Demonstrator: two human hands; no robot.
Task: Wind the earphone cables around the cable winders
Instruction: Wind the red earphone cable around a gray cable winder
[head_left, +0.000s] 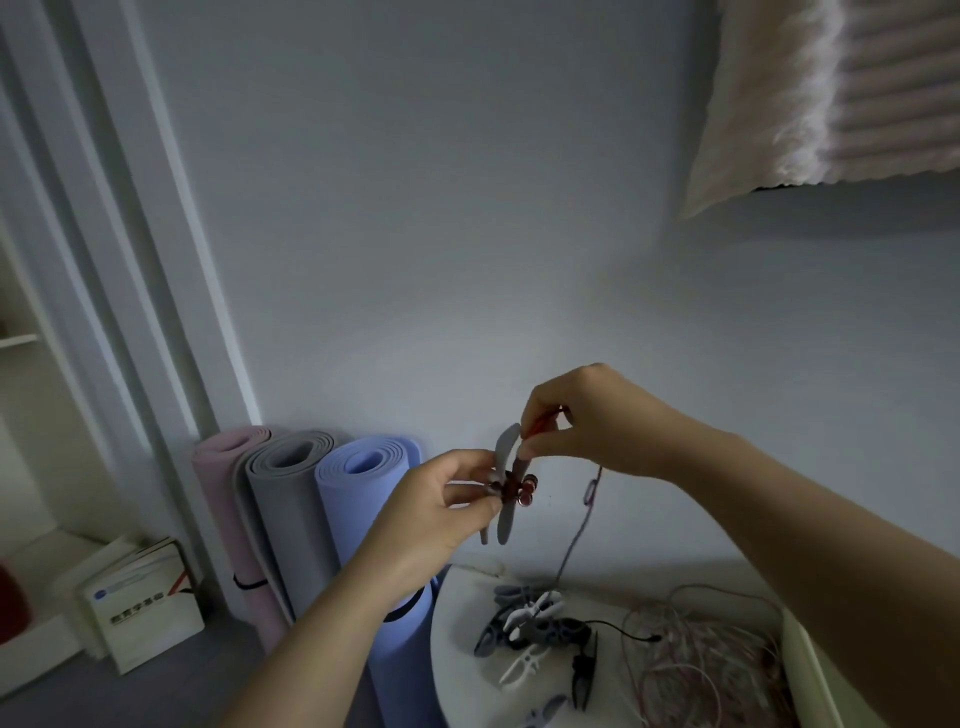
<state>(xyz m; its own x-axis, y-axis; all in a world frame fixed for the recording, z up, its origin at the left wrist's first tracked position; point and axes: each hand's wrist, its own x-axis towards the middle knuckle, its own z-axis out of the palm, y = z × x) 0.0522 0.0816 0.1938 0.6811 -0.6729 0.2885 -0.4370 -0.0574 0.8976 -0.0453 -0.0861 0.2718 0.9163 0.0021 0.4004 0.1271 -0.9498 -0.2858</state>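
I hold a grey cable winder (505, 483) up in front of the wall. My left hand (447, 504) pinches its middle, where red earbuds (522, 491) and a few turns of cable sit. My right hand (587, 421) pinches the red earphone cable just above the winder's upper wing. From that hand the rest of the cable (584, 512) hangs down towards the white table (457, 644). A pile of grey, white and black winders (530, 631) lies on the table, with a tangle of pink and red earphone cables (701, 660) to its right.
Three rolled mats, pink (228, 519), grey (291, 514) and blue (374, 519), stand against the wall left of the table. Books (140, 608) lie on a low shelf at the far left. A pale fabric (831, 88) hangs at the upper right.
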